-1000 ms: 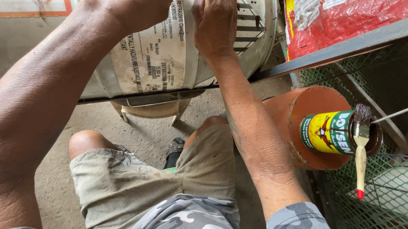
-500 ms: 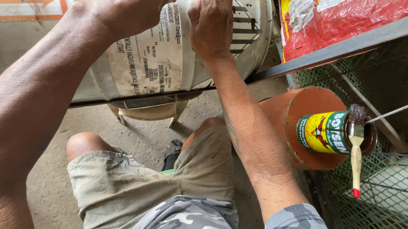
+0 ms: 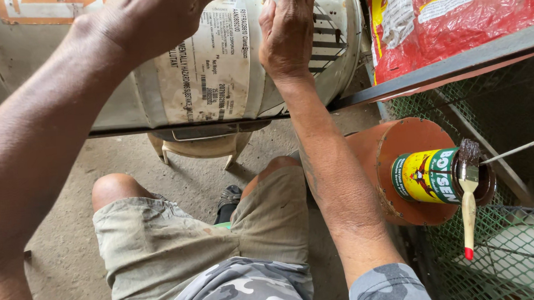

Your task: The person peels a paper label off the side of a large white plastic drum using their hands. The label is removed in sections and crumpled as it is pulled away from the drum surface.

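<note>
Both hands sit on the big grey metal cylinder with the white paper label (image 3: 205, 66): left hand (image 3: 151, 20) curled shut over the label, right hand (image 3: 286, 26) flat and open beside it. Barely anything's moved since a second ago, so they're just pressing on. Dusty concrete floor (image 3: 61, 258), yellow-green paint can (image 3: 428, 176) with wooden-handled brush (image 3: 468, 192) on right.
</note>
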